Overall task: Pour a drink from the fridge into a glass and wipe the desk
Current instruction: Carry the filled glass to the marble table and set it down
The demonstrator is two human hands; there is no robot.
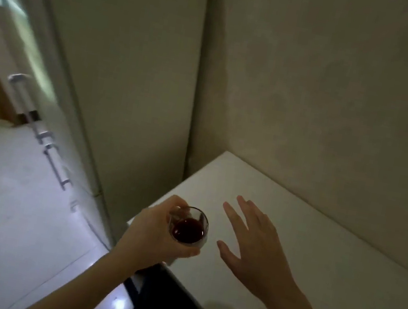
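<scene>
My left hand grips a small clear glass holding dark red drink, over the near left corner of the white desk. The glass is tilted slightly towards me. My right hand hovers just to the right of the glass with its fingers spread, palm down above the desk top, holding nothing. Whether the glass touches the desk cannot be told.
The desk stands in a corner against plain walls. To the left is a tall white fridge with metal door handles. A pale floor lies at lower left, and a dark cloth-like shape hangs below the desk's front edge.
</scene>
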